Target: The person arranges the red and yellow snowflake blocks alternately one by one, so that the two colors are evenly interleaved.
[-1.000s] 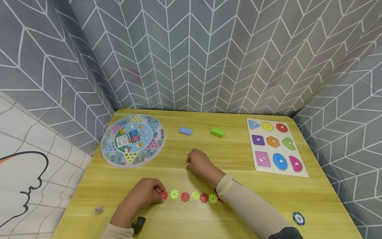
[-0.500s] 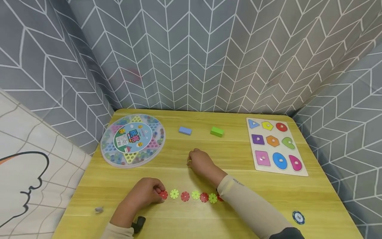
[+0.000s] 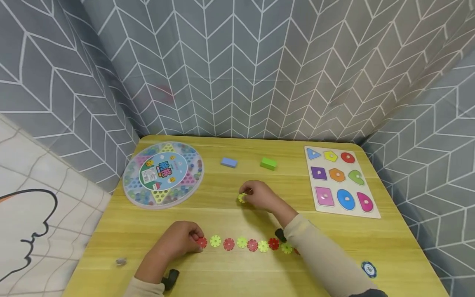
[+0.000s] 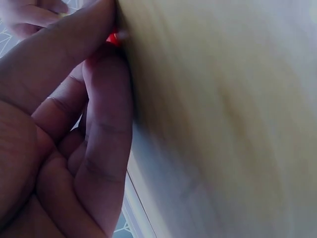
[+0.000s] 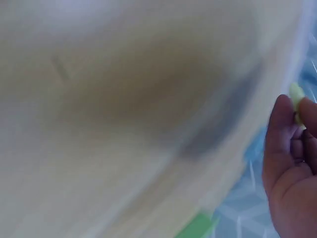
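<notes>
Now the right hand is lifting off the worktop, pinching a yellow-green snowflake disc that half a second ago was hidden under its curled fingers; the disc is showing clear at the fingertips, toward nine o'clock of the hand. The forearm is swinging aside too, uncovering more of the row of discs, so another red and another green piece are showing at its three o'clock end. Judging from that, the pinched disc is heading for the row as its next link.

The left hand is pressing down on the red disc at the nine o'clock end of the row, its grip narrow, fingers curled over that piece; the left wrist view is showing a sliver of red at the fingertip.

The discs are thin, hard-looking plastic, round with notched, petal-like edges, alternating red and green. The worktop is pale yellow wood grain, smooth. At eleven o'clock a round clear-lidded game case is lying flat; at two o'clock a white shape puzzle board is holding glossy coloured pieces.
</notes>
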`<state>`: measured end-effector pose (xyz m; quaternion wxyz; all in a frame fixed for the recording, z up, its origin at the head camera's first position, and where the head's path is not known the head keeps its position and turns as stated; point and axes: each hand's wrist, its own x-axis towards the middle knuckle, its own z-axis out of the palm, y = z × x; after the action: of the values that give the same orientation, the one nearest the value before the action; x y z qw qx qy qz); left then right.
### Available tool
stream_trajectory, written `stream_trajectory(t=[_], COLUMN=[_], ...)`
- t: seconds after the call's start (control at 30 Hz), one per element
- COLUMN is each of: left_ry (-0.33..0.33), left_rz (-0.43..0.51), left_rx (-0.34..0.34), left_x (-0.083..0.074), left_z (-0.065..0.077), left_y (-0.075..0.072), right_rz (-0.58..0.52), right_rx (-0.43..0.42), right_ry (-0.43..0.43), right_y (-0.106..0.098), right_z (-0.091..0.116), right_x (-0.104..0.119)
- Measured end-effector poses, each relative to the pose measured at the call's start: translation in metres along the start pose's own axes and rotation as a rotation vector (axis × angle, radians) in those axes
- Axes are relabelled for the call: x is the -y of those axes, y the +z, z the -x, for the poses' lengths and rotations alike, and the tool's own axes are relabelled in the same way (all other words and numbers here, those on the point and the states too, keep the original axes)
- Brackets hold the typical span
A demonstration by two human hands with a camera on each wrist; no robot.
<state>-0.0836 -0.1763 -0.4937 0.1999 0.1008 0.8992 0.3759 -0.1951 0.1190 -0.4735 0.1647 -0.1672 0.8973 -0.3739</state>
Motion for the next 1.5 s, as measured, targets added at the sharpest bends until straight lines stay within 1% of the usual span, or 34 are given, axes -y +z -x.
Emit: stream_trajectory(t=[0.03, 0.1, 0.13, 0.2, 0.27, 0.33, 0.4, 0.47, 0.53, 0.63, 0.73, 0.87, 1.0, 1.1, 1.2, 1.37, 1.5], left_ry=[-0.002, 0.001, 0.003, 0.012, 0.016, 0.013, 0.005, -0.001, -0.009, -0.010, -0.008, -0.016, -0.009, 0.019, 0.055, 0.092, 0.113], left_rz=[0.003, 0.012, 0.015, 0.019, 0.017, 0.015, 0.012, 0.012, 0.019, 0.026, 0.028, 0.024, -0.002, -0.032, -0.039, -0.018, -0.022], left_rx=[0.002, 0.008, 0.012, 0.016, 0.013, 0.012, 0.013, 0.013, 0.013, 0.014, 0.017, 0.006, 0.003, 0.008, 0.015, 0.033, 0.033], left_x=[0.001, 0.002, 0.003, 0.004, 0.004, 0.004, 0.004, 0.004, 0.005, 0.006, 0.007, 0.007, 0.007, 0.007, 0.008, 0.011, 0.014], left_z=[0.000, 0.001, 0.002, 0.002, 0.003, 0.003, 0.003, 0.004, 0.004, 0.005, 0.005, 0.005, 0.006, 0.006, 0.006, 0.004, 0.005], left_y=[0.001, 0.002, 0.003, 0.004, 0.004, 0.003, 0.001, -0.001, -0.002, -0.002, -0.002, -0.003, -0.003, -0.004, -0.006, -0.008, -0.009], right_rz=[-0.070, -0.173, -0.210, -0.236, -0.221, -0.180, -0.121, -0.039, 0.043, 0.149, 0.214, 0.259, 0.266, 0.260, 0.253, 0.232, 0.190], right_rx=[-0.021, -0.055, -0.063, -0.072, -0.070, -0.063, -0.058, -0.056, -0.065, -0.092, -0.112, -0.134, -0.147, -0.148, -0.162, -0.225, -0.301], right_ry=[0.003, 0.030, 0.053, 0.111, 0.184, 0.248, 0.298, 0.309, 0.292, 0.247, 0.231, 0.240, 0.252, 0.252, 0.240, 0.215, 0.202], right_y=[-0.011, -0.034, -0.046, -0.064, -0.075, -0.077, -0.071, -0.061, -0.051, -0.039, -0.031, -0.025, -0.023, -0.024, -0.029, -0.040, -0.047], right_z=[0.010, 0.037, 0.053, 0.090, 0.126, 0.156, 0.177, 0.188, 0.190, 0.188, 0.184, 0.180, 0.178, 0.178, 0.176, 0.172, 0.166], right_x=[-0.007, -0.023, -0.033, -0.053, -0.071, -0.085, -0.092, -0.094, -0.093, -0.088, -0.082, -0.078, -0.077, -0.077, -0.074, -0.068, -0.063])
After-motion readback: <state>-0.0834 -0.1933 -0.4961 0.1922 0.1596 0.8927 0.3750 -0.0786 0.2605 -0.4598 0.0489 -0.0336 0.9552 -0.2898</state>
